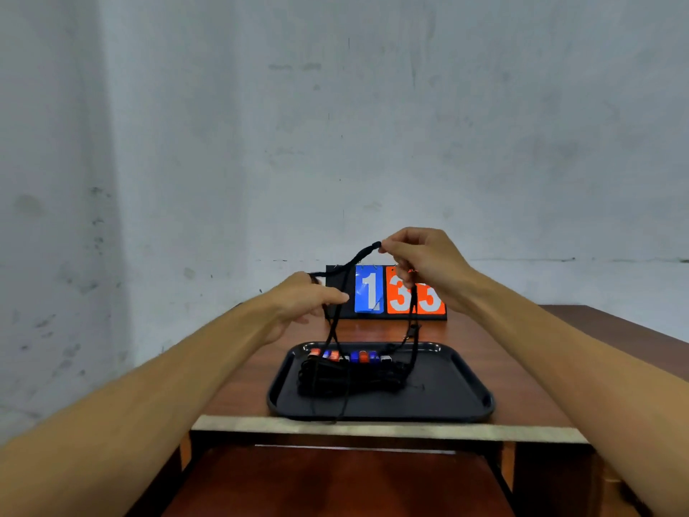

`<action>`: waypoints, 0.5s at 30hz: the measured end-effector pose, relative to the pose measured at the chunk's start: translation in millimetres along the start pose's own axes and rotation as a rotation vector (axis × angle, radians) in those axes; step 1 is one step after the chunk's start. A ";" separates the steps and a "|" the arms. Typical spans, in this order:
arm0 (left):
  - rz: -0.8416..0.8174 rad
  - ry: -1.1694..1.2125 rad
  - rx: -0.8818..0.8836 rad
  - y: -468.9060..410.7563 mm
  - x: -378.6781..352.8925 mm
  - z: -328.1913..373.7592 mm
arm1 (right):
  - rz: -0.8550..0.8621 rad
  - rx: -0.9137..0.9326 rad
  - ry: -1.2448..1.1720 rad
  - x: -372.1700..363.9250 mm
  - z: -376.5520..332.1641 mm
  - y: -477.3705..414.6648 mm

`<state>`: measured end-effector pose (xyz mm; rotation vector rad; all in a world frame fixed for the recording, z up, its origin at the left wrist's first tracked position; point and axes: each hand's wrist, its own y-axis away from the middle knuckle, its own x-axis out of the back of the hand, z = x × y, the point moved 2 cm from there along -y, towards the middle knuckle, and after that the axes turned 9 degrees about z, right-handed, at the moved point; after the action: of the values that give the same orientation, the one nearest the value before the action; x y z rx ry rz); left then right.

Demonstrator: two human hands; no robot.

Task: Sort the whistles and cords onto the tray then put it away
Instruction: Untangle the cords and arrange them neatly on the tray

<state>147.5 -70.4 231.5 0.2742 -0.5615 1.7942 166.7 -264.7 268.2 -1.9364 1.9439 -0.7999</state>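
**Cord up in the air, whistles on the tray**

Cord (pixel 348 263) is black and held up over the tray (pixel 447 401), stretched between both hands. Right hand (pixel 421 263) pinches its upper end between fingertips; left hand (pixel 302 300) is closed around it lower down, and strands hang from both hands to the tray. On the tray sits a pile of more black cords (pixel 350 378), with a row of red, blue and white whistles (pixel 350 356) just behind it. Tray's at the near edge of a brown wooden table (pixel 522 386). Scoreboard (pixel 384 292) behind reads 1 on blue and 33 on orange, up by a grey wall (pixel 335 106).
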 end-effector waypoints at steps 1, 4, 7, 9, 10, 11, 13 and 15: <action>0.025 -0.021 0.032 -1.6 3.4 -1.0 | -0.015 0.005 0.048 -0.9 -1.6 0.3; 0.161 -0.080 -0.005 -2.2 5.7 5.9 | -0.079 0.007 0.151 -6.4 -2.4 1.5; 0.145 -0.010 -0.164 2.1 -6.6 23.2 | -0.108 0.041 0.191 -10.4 -3.8 2.2; 0.016 0.028 -0.261 7.8 -17.7 31.7 | -0.113 0.067 0.195 -9.9 -5.1 1.9; -0.033 0.058 -0.289 12.7 -23.3 34.2 | -0.110 0.071 0.190 -8.4 -4.8 1.5; -0.076 0.097 -0.302 15.3 -27.6 34.5 | -0.104 0.069 0.183 -5.8 -3.9 1.3; -0.130 0.219 -0.275 16.0 -34.3 33.4 | -0.085 0.061 0.185 1.3 0.8 1.5; -0.136 0.360 -0.228 11.0 -37.3 30.0 | -0.059 0.058 0.221 9.1 8.8 1.8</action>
<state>145.1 -119.1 237.5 -0.1622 -0.4714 1.5822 169.7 -275.3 261.7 -1.9507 1.9672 -1.1167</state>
